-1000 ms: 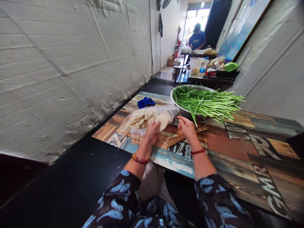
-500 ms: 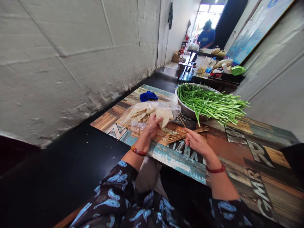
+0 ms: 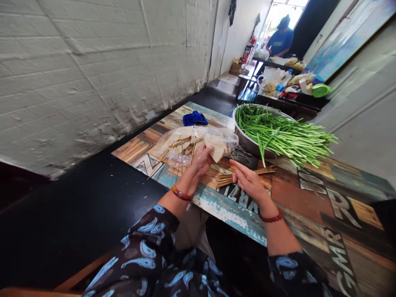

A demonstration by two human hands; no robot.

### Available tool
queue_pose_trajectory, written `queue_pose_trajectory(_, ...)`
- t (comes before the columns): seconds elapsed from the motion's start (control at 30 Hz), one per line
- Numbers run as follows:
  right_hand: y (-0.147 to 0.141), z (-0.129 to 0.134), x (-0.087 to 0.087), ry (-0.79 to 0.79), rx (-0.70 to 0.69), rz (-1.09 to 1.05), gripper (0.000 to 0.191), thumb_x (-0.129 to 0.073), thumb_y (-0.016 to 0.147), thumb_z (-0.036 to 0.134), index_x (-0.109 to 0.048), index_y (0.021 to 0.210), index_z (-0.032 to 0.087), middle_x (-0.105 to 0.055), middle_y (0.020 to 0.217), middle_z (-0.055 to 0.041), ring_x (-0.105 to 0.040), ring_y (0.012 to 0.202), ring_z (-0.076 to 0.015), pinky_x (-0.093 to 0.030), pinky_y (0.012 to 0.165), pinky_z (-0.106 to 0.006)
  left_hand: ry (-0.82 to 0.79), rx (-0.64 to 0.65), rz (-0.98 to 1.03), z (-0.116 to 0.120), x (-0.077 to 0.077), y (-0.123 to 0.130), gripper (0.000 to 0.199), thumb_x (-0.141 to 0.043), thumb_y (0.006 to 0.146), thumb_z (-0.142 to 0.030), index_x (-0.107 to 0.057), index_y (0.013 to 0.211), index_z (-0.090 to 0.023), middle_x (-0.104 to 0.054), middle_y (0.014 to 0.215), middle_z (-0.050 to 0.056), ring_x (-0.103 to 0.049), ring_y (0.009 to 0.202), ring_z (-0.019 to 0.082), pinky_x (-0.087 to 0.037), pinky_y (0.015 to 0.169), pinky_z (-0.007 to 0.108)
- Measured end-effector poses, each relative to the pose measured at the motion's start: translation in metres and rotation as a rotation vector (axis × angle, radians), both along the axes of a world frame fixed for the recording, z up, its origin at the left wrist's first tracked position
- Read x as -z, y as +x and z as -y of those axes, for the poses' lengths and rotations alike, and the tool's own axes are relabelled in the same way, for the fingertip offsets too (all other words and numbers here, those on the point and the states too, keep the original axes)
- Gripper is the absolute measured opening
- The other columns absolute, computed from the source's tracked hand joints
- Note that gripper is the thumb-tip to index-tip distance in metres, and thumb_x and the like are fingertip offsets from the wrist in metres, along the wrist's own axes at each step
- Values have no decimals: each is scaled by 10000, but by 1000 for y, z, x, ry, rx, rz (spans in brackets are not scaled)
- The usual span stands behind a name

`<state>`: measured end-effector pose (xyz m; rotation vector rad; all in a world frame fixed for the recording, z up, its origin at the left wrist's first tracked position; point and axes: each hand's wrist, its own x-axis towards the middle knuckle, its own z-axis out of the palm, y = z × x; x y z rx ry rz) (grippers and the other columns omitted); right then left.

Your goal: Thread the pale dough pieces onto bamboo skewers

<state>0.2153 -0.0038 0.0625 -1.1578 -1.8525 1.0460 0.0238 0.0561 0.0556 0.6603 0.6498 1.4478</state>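
Observation:
My left hand [image 3: 201,160] pinches a thin, pale beige sheet, which looks like tofu skin [image 3: 216,148], held up over the table. Between the fingers of my right hand [image 3: 247,178] is a thin wooden skewer [image 3: 231,156], its tip angled up near the sheet's right edge. Below that hand lies a bundle of loose skewers [image 3: 224,180]. Behind my left hand, a clear plastic bag [image 3: 168,138] carries more of the pale sheets [image 3: 185,134], and several skewers stick out of the pile toward the table's near edge.
A metal basin [image 3: 243,138] heaped with long green stalks [image 3: 287,134] stands right of the bag. A blue cloth [image 3: 194,118] lies behind it on the patterned wooden table [image 3: 210,202]. Farther back, a person in blue [image 3: 281,41] stands by tables with bags and a water bottle [image 3: 283,81].
My right hand has moved left with the skewer, closer to the sheet in my left hand. The left hand keeps its hold. The view has shifted slightly.

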Motion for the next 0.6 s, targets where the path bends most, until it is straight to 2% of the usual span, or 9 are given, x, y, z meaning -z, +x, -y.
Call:
queue_pose_trajectory(0.07, 4, 4, 0, -48, -22, -16, 586, -423, 955, 410, -412, 1488, 167, -598, 665, 12, -397, 423, -92, -366, 424, -221, 29, -19, -8, -2, 1, 2, 405, -749, 656, -263, -620, 1027, -162, -715, 1044, 97, -662, 1032, 272, -548, 873, 382)
queue_pose_trajectory(0.13, 8, 8, -2, -81, -40, -10, 582, -402, 970, 405, -383, 1507, 182, -594, 650, 15, -424, 434, -97, -388, 439, -216, 30, -42, -34, -4, 3, 3, 428, -758, 656, -279, -612, 1041, -163, -711, 1060, 98, -658, 1041, 273, -543, 879, 381)
queue_pose_trajectory(0.27, 12, 10, -6, -17, -84, 89, 500, -391, 983, 376, -514, 1424, 177, -621, 642, -7, -571, 543, -131, -493, 553, -244, -19, -37, -78, -6, 7, 4, 443, -765, 657, -275, -604, 1055, -165, -707, 1036, 88, -672, 996, 261, -541, 868, 385)
queue_pose_trajectory(0.37, 13, 10, -5, 144, -66, 147, 400, -463, 962, 342, -639, 1298, 214, -730, 872, -69, -687, 780, -184, -556, 766, -324, -70, -5, -98, -2, 8, 4, 459, -773, 649, -281, -607, 1065, -179, -704, 1036, 74, -677, 944, 242, -549, 805, 358)
queue_pose_trajectory(0.47, 13, 11, -3, 270, 4, 146, 346, -508, 943, 305, -680, 1237, 247, -721, 1146, -91, -681, 1029, -229, -529, 931, -389, -89, 33, -131, 4, 6, 4, 448, -783, 645, -296, -619, 1048, -190, -700, 1056, 69, -670, 898, 224, -539, 707, 304)
queue_pose_trajectory(0.53, 12, 11, 0, 278, 38, 149, 346, -511, 943, 301, -681, 1239, 246, -725, 1141, -93, -682, 1043, -243, -541, 925, -408, -82, 69, -145, 7, 6, 4, 439, -789, 640, -311, -630, 1029, -185, -702, 1046, 72, -664, 853, 208, -522, 663, 277)
queue_pose_trajectory(0.6, 12, 13, 2, 251, 53, 157, 354, -504, 947, 312, -680, 1244, 236, -747, 1048, -96, -707, 950, -249, -579, 835, -409, -68, 90, -151, 8, 6, 4, 435, -792, 638, -327, -643, 1017, -176, -708, 1003, 71, -655, 802, 185, -505, 642, 257)
